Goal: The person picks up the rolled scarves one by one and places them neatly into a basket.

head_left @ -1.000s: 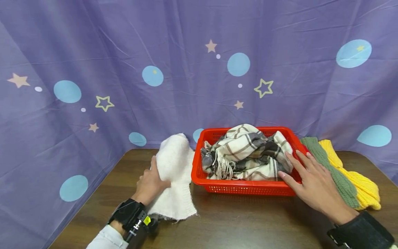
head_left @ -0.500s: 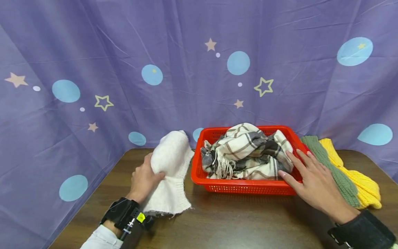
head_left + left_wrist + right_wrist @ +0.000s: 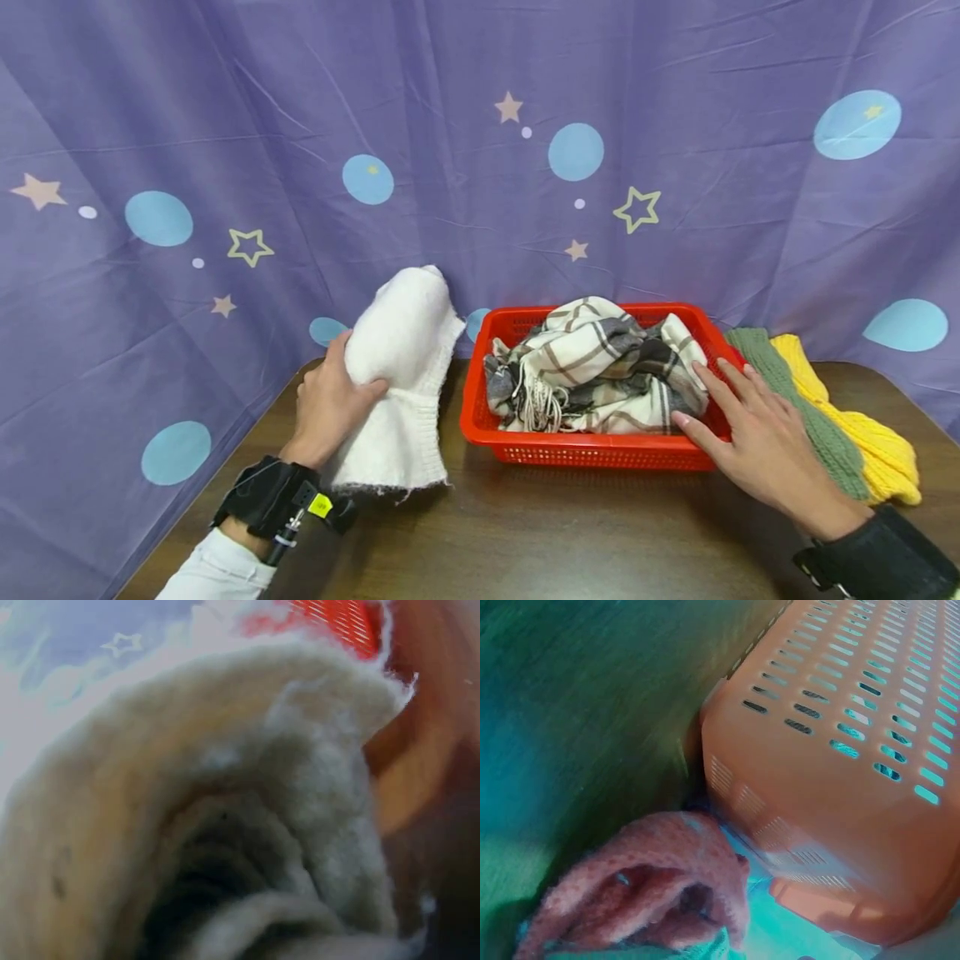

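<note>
My left hand [image 3: 333, 404] grips the left side of a white, fuzzy knitted scarf [image 3: 401, 358], thumb on its front face. The folded scarf stands tilted, its lower edge frayed, close over the table. In the left wrist view the scarf's folded layers [image 3: 225, 750] fill most of the picture and hide the fingers. My right hand [image 3: 765, 442] lies with fingers spread over the right rim of a red plastic basket [image 3: 600, 450], fingertips near a plaid fringed scarf [image 3: 592, 358] bunched inside. The basket's slotted wall [image 3: 817, 765] shows in the right wrist view.
Right of the basket lie a green knitted piece [image 3: 806, 408] and a yellow knitted piece [image 3: 873, 454], partly behind the right hand. A reddish knitted bundle [image 3: 667, 877] sits beside the basket wall. A purple curtain [image 3: 465, 150] hangs behind the brown table [image 3: 570, 533].
The left hand has moved up and to the left, raising the white scarf away from the basket. The right hand has stayed at the basket's rim.
</note>
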`<control>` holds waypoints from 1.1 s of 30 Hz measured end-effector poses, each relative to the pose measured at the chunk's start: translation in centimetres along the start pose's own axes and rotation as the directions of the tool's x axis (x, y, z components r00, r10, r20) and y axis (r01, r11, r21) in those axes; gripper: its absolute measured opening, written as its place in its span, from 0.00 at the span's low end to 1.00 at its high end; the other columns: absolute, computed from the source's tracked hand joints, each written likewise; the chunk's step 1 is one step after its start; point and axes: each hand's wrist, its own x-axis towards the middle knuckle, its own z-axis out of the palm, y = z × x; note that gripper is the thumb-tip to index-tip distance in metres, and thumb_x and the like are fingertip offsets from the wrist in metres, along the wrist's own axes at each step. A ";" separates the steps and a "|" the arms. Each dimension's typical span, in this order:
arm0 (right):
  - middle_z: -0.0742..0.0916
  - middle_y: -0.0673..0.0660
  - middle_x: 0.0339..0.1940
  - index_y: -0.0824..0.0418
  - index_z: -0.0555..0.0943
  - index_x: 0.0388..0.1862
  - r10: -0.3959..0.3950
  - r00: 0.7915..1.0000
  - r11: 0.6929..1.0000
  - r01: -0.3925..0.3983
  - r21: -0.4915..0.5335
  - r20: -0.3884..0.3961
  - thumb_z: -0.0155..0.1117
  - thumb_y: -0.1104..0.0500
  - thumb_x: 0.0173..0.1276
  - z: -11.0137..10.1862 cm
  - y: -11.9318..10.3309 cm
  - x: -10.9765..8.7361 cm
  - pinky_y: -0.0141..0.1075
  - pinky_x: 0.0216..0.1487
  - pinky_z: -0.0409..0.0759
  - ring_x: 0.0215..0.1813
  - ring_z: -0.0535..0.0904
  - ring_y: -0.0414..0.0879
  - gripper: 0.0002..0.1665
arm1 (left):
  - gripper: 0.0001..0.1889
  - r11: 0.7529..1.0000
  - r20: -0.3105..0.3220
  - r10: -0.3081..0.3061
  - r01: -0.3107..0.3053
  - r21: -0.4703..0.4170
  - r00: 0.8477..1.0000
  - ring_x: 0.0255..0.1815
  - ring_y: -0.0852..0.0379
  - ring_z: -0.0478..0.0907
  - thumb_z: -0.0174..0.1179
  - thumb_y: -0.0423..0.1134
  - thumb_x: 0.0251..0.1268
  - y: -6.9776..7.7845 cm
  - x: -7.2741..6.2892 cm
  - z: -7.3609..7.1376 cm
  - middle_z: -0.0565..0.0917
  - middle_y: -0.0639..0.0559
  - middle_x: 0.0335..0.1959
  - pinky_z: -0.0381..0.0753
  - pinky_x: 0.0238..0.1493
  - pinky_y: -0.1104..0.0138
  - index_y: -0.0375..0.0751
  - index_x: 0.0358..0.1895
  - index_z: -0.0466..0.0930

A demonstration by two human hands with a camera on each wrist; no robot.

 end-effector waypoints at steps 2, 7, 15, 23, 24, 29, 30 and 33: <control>0.65 0.75 0.75 0.58 0.59 0.81 -0.005 1.000 1.000 0.005 0.003 -0.003 0.63 0.33 0.67 -0.2 -0.1 0.1 0.76 0.59 0.54 0.74 0.53 0.77 0.53 | 0.46 1.000 -0.023 0.028 -0.028 -0.013 0.999 0.48 0.25 0.80 0.72 0.46 0.53 0.6 0.3 -0.6 0.80 0.25 0.55 0.75 0.46 0.40 0.44 0.76 0.60; 0.63 0.75 0.75 0.57 0.56 0.82 -0.033 0.999 0.999 0.033 0.016 -0.012 0.70 0.37 0.63 -1.4 -0.4 1.0 0.79 0.59 0.52 0.74 0.52 0.78 0.56 | 0.46 0.993 -0.067 0.104 -0.107 -0.049 0.992 0.46 0.27 0.81 0.72 0.44 0.52 2.6 1.0 -1.8 0.82 0.27 0.53 0.76 0.44 0.41 0.48 0.76 0.61; 0.65 0.75 0.73 0.58 0.56 0.81 -0.128 0.986 0.992 0.130 0.006 -0.108 0.78 0.46 0.57 -5.2 -2.0 3.6 0.79 0.56 0.57 0.72 0.58 0.75 0.60 | 0.47 0.959 -0.119 0.255 -0.267 -0.098 0.960 0.47 0.32 0.81 0.75 0.41 0.50 6.4 2.4 -3.1 0.82 0.32 0.57 0.76 0.46 0.42 0.50 0.76 0.61; 0.60 0.73 0.78 0.53 0.50 0.84 -0.220 0.965 0.975 0.218 -0.027 -0.140 0.83 0.47 0.52 -7.7 -5.2 6.0 0.80 0.58 0.55 0.76 0.54 0.73 0.69 | 0.50 0.906 -0.104 0.397 -0.407 -0.111 0.912 0.52 0.32 0.81 0.79 0.42 0.46 11.1 3.1 -2.9 0.80 0.36 0.63 0.78 0.49 0.41 0.48 0.75 0.62; 0.59 0.73 0.78 0.53 0.49 0.84 -0.240 0.959 0.971 0.238 -0.033 -0.153 0.84 0.47 0.51 -7.9 -5.5 6.4 0.79 0.59 0.56 0.76 0.53 0.74 0.70 | 0.50 0.896 -0.101 0.423 -0.432 -0.106 0.901 0.51 0.33 0.82 0.79 0.42 0.46 11.7 3.2 -2.7 0.80 0.36 0.63 0.79 0.49 0.42 0.48 0.75 0.62; 0.54 0.73 0.80 0.51 0.45 0.83 -0.335 0.913 0.942 0.316 -0.115 -0.233 0.87 0.50 0.45 -8.3 -6.7 7.5 0.75 0.61 0.57 0.77 0.50 0.74 0.76 | 0.51 0.814 -0.078 0.572 -0.576 -0.068 0.817 0.48 0.35 0.84 0.80 0.43 0.44 14.3 3.4 -1.4 0.80 0.38 0.63 0.82 0.46 0.44 0.46 0.75 0.62; 0.52 0.73 0.80 0.51 0.44 0.83 -0.353 0.903 0.935 0.328 -0.137 -0.244 0.88 0.50 0.43 -8.3 -6.8 7.7 0.74 0.61 0.56 0.77 0.49 0.75 0.78 | 0.51 0.794 -0.072 0.601 -0.605 -0.058 0.796 0.48 0.36 0.84 0.80 0.44 0.44 14.7 3.4 -1.1 0.80 0.38 0.63 0.83 0.45 0.45 0.46 0.75 0.62; 0.50 0.72 0.80 0.50 0.43 0.83 -0.397 0.876 0.914 0.349 -0.209 -0.274 0.90 0.50 0.38 -8.0 -7.0 8.0 0.73 0.64 0.53 0.77 0.46 0.75 0.82 | 0.50 0.728 -0.050 0.682 -0.684 -0.046 0.729 0.50 0.39 0.84 0.80 0.44 0.46 15.8 3.3 -0.1 0.78 0.42 0.66 0.84 0.43 0.47 0.45 0.75 0.62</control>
